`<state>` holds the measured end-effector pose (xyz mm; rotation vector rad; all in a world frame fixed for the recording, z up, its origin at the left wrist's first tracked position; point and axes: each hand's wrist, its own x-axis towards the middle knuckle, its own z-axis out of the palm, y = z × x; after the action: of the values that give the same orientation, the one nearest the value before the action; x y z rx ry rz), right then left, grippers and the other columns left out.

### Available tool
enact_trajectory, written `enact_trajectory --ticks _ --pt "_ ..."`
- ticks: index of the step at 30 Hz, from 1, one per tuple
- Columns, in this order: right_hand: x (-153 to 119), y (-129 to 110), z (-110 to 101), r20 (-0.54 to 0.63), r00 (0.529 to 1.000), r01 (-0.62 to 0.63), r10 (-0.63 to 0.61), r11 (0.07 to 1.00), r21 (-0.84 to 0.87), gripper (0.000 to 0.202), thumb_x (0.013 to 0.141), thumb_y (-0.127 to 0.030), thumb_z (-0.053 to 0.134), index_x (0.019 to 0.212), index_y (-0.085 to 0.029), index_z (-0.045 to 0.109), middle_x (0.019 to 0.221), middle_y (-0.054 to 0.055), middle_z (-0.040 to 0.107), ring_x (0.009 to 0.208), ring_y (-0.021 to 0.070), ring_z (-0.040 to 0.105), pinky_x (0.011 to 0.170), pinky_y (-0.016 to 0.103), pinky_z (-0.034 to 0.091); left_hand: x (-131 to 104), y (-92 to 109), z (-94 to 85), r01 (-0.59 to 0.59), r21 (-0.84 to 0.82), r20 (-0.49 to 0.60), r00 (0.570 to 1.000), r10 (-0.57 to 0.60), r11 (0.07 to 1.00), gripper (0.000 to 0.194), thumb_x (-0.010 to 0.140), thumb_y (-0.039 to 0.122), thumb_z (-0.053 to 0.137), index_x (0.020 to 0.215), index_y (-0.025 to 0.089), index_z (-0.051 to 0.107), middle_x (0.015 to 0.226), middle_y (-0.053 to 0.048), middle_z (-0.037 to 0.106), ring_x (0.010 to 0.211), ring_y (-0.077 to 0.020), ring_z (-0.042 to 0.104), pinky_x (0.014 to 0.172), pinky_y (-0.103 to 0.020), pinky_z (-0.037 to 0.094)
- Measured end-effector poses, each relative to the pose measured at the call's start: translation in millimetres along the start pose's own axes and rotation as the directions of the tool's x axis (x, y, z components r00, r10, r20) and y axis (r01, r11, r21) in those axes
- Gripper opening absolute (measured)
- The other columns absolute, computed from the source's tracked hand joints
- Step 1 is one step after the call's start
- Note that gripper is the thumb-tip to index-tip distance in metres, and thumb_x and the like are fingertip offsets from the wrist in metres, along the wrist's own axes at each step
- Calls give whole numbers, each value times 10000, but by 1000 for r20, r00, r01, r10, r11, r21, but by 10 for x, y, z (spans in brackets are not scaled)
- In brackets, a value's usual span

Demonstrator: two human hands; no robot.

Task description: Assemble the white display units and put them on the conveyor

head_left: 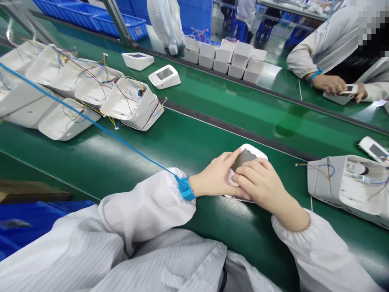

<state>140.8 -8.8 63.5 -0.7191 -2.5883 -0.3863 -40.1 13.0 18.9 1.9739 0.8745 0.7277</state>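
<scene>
A white device with a grey screen (pixel 244 157) rests on the green bench in front of me; it looks like a blood pressure monitor. My left hand (pixel 218 175) grips its left side, thumb along the near edge and index finger at the screen's upper left. Over its right side lies my right hand (pixel 261 183), with bent fingers pressed on the front face beside the screen. Both hands cover much of the casing, so its buttons are mostly hidden. A blue wrist strap (pixel 185 188) with a blue cord circles my left wrist.
Open white housings (pixel 127 101) with loose wires are stacked at left, and more housings (pixel 361 186) stand at right. Two finished-looking monitors (pixel 164 77) sit on the belt. Across it, a co-worker's hands (pixel 334 86) hold a similar device. A white fan (pixel 166 24) stands behind.
</scene>
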Motion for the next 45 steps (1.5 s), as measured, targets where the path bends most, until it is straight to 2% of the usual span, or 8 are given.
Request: enact_trajectory --ticks 4,7,9,12,15,19,26,45 --pt "-49 185 -61 -98 979 -172 179 982 81 263 894 -278 658 1141 -206 607 1123 93 688 1092 284 591 916 455 449 12 -7 -10 -110 -16 -83 991 108 994 1099 663 348 786 1551 239 146 1510 -170 369 1375 -353 388 1143 -568 330" --pt "-111 311 -104 -170 910 -346 378 919 191 327 894 -381 666 1162 -210 590 1069 102 679 999 257 632 829 402 499 15 -100 5 -235 -140 -162 964 212 962 1036 706 338 735 1549 249 138 1566 -158 291 1411 -371 339 1169 -578 279" --pt "-138 322 -107 -18 899 -423 437 881 212 148 932 -331 609 1028 -220 630 907 53 680 802 195 637 692 334 485 -1 -158 46 -304 -274 -179 948 262 912 975 772 385 681 1556 249 119 1577 -156 274 1413 -376 342 1173 -570 275" --pt "-129 236 -67 338 878 -378 339 924 53 133 910 -208 583 804 -204 663 743 48 640 664 180 575 563 324 369 -39 -187 130 -327 -448 -175 945 277 832 896 845 446 625 1560 264 118 1569 -155 291 1384 -358 395 1160 -539 314" --pt "-77 125 -5 472 823 -296 316 948 -118 89 816 -130 634 748 -175 669 714 87 622 669 210 545 549 350 291 -69 -165 185 -294 -557 -170 956 240 777 860 853 490 629 1550 271 175 1523 -152 364 1354 -338 436 1139 -512 356" --pt "-50 89 79 430 837 -343 338 937 -67 39 822 -169 627 799 -157 655 770 93 629 692 208 539 578 334 329 -77 -151 174 -261 -606 -161 965 206 751 897 838 530 639 1554 252 178 1503 -157 396 1375 -334 418 1167 -502 328" --pt "-141 143 228 234 852 -513 469 838 187 271 956 -357 562 768 -190 662 682 14 579 653 151 540 601 279 375 -62 -172 125 -310 -582 -173 951 258 752 893 829 500 657 1551 268 185 1528 -149 360 1369 -333 426 1172 -511 322" --pt "-140 145 211 175 886 -463 429 828 316 256 991 -291 487 926 -201 718 873 63 685 800 184 635 708 317 508 -19 -149 105 -298 -590 -136 953 272 750 830 848 493 634 1536 251 239 1536 -153 378 1381 -335 430 1151 -486 357"
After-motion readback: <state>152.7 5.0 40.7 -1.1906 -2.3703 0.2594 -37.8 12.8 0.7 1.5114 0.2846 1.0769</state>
